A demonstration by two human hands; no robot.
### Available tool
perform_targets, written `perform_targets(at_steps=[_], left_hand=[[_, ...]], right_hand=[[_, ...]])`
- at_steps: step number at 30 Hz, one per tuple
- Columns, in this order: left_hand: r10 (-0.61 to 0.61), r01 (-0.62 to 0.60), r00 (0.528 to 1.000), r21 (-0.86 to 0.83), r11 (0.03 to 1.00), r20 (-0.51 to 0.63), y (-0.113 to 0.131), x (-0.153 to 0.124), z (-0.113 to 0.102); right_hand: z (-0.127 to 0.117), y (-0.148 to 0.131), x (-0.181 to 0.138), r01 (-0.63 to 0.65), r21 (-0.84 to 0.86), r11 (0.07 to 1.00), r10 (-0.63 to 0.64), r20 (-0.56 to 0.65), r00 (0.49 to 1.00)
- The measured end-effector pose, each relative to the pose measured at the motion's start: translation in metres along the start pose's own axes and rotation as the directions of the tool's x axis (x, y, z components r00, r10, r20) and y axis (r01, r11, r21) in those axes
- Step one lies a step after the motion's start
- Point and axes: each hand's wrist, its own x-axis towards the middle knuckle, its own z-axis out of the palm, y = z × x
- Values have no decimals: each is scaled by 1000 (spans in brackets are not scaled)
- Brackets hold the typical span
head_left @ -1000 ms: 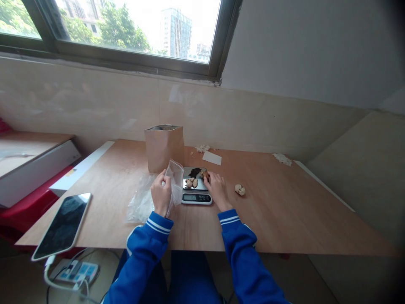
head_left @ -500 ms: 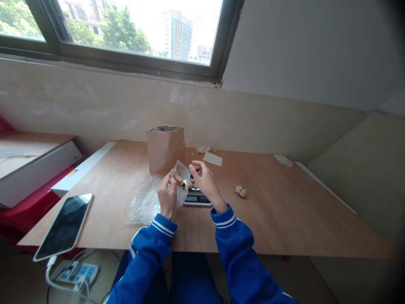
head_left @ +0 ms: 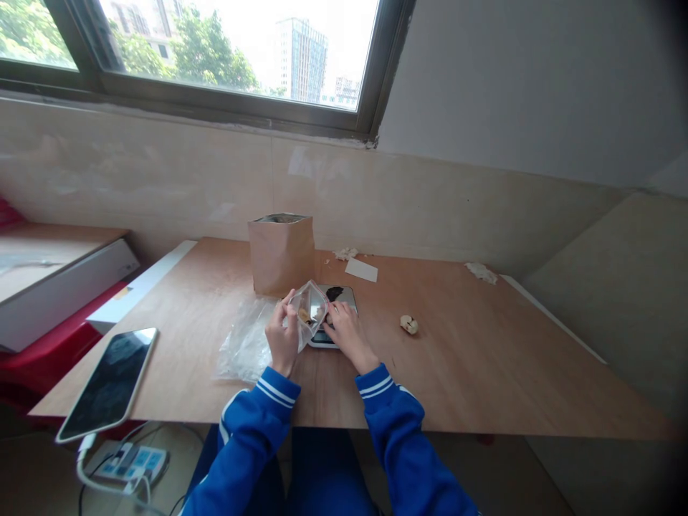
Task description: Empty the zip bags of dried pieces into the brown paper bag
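Note:
My left hand (head_left: 282, 335) is closed on the edge of a small clear plastic bag (head_left: 318, 301), tilted with its mouth spread. A few tan dried pieces (head_left: 304, 316) lie inside it. My right hand (head_left: 350, 333) reaches low over the kitchen scale (head_left: 349, 295), beside the bag's right edge. Its fingers are bent together, and whatever they grip is hidden. On the scale's plate lies a dark dried piece (head_left: 334, 294); the display is mostly covered by the hand and bag.
Behind the bag stands an open brown paper pouch (head_left: 282, 254). Larger clear plastic bags (head_left: 244, 347) lie left of the scale. A pale dried piece (head_left: 409, 325) sits to the right, a white card (head_left: 362, 269) behind. A charging tablet (head_left: 110, 383) overhangs the table's left front edge.
My right hand has moved down and slightly left onto the scale area, uncovering the dark piece on the plate. The small bag has shifted slightly and its mouth is wider.

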Motion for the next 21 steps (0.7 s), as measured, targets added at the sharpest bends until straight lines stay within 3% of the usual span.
perform_targets(at_steps=[2, 5, 8, 10, 12, 15, 18, 19, 21], left_hand=[[-14, 13, 1000, -27, 1000, -10, -1, -2, 0], [-40, 39, 999, -81, 996, -6, -3, -4, -1], [-41, 41, 999, -126, 991, 2, -6, -5, 0], [-26, 27, 1000, -152, 988, 10, -7, -5, 0], [-17, 21, 1000, -180, 983, 24, -7, -6, 1], [-7, 17, 999, -240, 971, 45, -7, -7, 0], [19, -11, 999, -287, 958, 27, -5, -10, -1], [26, -21, 1000, -295, 955, 14, -5, -10, -1], [32, -34, 999, -306, 951, -12, -4, -11, -2]], right_hand=[[-2, 0, -1, -30, 11, 999, 30, -17, 999], [-10, 1, -4, -103, 176, 979, 123, -108, 987], [-28, -2, -4, -177, 398, 900, 284, -230, 931], [-42, -8, -1, -161, 480, 862, 321, -273, 907], [-58, -16, 3, -71, 498, 865, 231, -267, 936], [-82, -31, 9, 108, 497, 861, -59, -112, 992], [-102, -40, 12, 220, 593, 774, -298, 35, 954], [-106, -41, 13, 231, 632, 740, -322, 31, 946], [-106, -35, 16, 217, 670, 710, -247, -52, 968]])
